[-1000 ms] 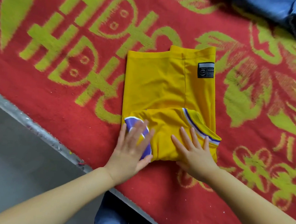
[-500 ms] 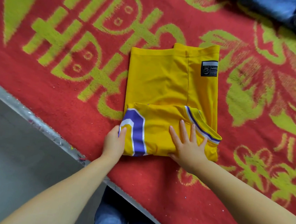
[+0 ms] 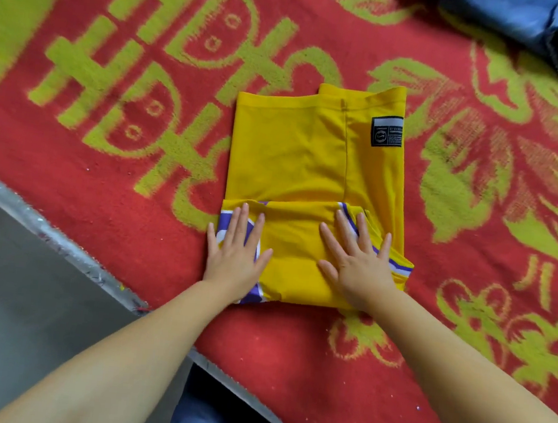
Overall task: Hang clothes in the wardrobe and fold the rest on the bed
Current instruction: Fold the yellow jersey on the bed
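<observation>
Head view: both hands, left [image 3: 235,258] and right [image 3: 357,268], press flat, fingers straight, on the jersey [image 3: 310,166], nearly folded by the bed's [image 3: 66,189] near edge; jeans [image 3: 544,36] at the far corner await.

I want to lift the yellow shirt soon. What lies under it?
The yellow shirt lies on the red blanket. Both hands, left hand and right hand, press flat on its folded part. Anything beneath is covered.
</observation>
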A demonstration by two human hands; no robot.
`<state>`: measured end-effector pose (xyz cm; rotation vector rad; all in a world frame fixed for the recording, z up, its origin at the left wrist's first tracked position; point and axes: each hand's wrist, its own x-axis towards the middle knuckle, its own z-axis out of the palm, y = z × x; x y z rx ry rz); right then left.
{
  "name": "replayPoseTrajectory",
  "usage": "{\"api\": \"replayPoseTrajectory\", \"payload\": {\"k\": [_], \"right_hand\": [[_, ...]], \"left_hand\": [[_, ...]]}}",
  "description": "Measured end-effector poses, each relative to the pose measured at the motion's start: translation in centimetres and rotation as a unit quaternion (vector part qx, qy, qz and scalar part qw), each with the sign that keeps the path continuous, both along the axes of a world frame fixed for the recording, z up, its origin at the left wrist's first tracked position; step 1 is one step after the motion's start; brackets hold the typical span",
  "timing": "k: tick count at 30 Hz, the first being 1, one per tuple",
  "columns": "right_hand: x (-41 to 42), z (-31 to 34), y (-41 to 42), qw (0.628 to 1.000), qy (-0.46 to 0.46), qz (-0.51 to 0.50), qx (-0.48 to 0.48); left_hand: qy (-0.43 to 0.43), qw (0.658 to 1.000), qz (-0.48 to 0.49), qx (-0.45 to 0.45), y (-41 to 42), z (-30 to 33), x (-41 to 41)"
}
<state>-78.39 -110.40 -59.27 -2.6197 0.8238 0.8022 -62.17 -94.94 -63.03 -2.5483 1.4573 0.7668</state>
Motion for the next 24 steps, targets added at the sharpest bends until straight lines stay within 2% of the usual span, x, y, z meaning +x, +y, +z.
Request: {"api": "replayPoseTrajectory", "payload": {"k": [2, 4, 8, 10, 12, 14, 18, 20, 22, 24], "right_hand": [[-0.8, -1.4, -1.1, 0.999, 0.036, -0.014, 0.030], [-0.9, -1.0, -1.2, 0.999, 0.020, -0.009, 0.038], [-2.9, 1.4, 1.0, 0.991, -0.079, 0.105, -0.007], [-4.9, 2.1, 2.4, 0.985, -0.063, 0.160, 0.004], [-6.4, 1.7, 3.2, 0.990, -0.002, 0.140, 0.008], [-7.2, 0.3, 3.1, 0.996, 0.005, 0.088, -0.007], [-5.0, -0.5, 1.5, 0.999, 0.034, 0.023, -0.015], [-4.3, 0.1, 1.1, 0.998, 0.054, 0.016, 0.004], [-4.2, 1.0, 0.5, 0.997, 0.072, 0.027, 0.019], [-4.3, 2.4, -0.1, 0.995, 0.081, 0.046, 0.037]], "left_hand": [[-0.015, 0.999, -0.002, 0.043, -0.6, -1.0, 1.0], [-0.030, 0.999, -0.023, 0.022, -0.9, 0.2, 1.0], [-0.050, 0.973, -0.198, -0.111, 2.4, 3.1, -1.5], [-0.025, 0.966, -0.248, -0.069, 4.9, 3.7, -2.5], [-0.035, 0.971, -0.236, 0.010, 6.3, 3.1, -3.2], [-0.056, 0.970, -0.231, 0.052, 5.6, 1.8, -3.1], [-0.085, 0.979, -0.183, 0.019, 2.6, 1.0, -2.6], [-0.054, 0.982, -0.178, -0.023, 2.5, 1.4, -1.8], [0.018, 0.983, -0.174, -0.048, 2.8, 2.3, -0.7], [0.081, 0.984, -0.155, -0.035, 3.2, 3.4, 0.3]]}}
